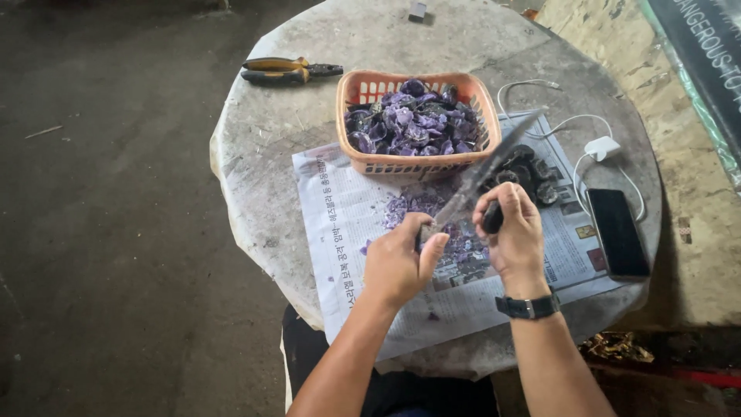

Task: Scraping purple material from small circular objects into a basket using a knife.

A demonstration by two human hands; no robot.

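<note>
Am gripping knife (482, 174) handle in my right hand (515, 239), blade angling up-right. My left hand (397, 262) pinching small dark piece (427, 232) at blade's lower end. Judging: paring step; next stroke needs steady, shallow pressure. Purple shavings (463, 251) lying between hands.

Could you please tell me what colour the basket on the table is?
The basket is orange-pink plastic, holding purple pieces; the head view shows it best.

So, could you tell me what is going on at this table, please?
A person works with both hands over a newspaper on a round table. The right hand grips a long knife by its dark handle; the left hand pinches a small piece against the blade. Purple scraps lie on the paper, and the orange basket behind holds many more.
</note>
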